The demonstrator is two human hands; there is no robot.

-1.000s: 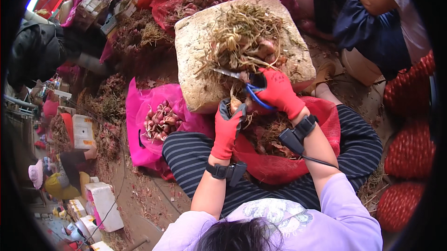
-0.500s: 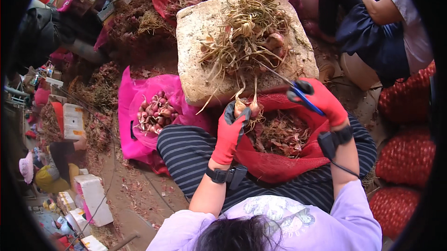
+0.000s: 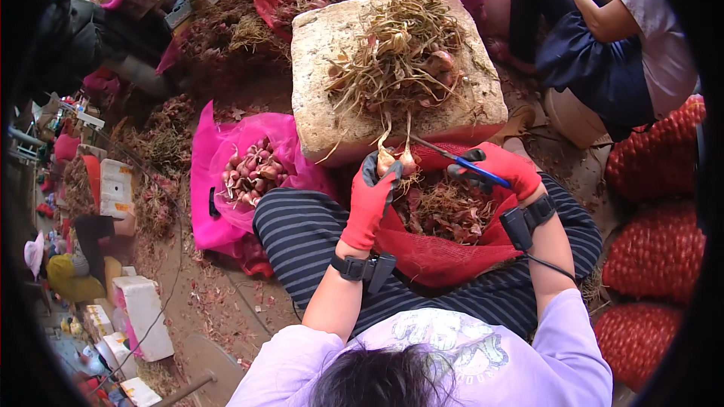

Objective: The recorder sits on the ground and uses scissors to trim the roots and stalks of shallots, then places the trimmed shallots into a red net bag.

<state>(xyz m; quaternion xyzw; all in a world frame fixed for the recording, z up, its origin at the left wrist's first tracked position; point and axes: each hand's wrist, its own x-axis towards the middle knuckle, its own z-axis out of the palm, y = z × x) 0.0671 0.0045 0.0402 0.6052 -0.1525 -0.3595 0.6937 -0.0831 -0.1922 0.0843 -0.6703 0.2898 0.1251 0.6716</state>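
Note:
My left hand (image 3: 372, 199), in a red glove, grips two shallot bulbs (image 3: 397, 159) with long dry stalks just above my lap. Wearing the same kind of glove, my right hand (image 3: 499, 166) holds blue-handled scissors (image 3: 461, 161) whose blades point left toward the bulbs' stalks. A red mesh bag (image 3: 445, 256) full of dry roots and trimmings lies open on my striped lap under both hands. Ahead of them stands a pale foam block (image 3: 320, 67) piled with untrimmed shallots (image 3: 403, 60).
A pink bag (image 3: 219, 173) with trimmed shallots sits at my left. Filled red mesh sacks (image 3: 656, 248) stack at the right. Another person (image 3: 603, 37) sits at the upper right. More heaps of shallots (image 3: 226, 30) and white boxes (image 3: 147, 309) lie around on the littered ground.
My right hand pulled the scissors back from the foam block to my lap. My left hand lowered the bulbs toward the red mesh bag. The view drifted slightly.

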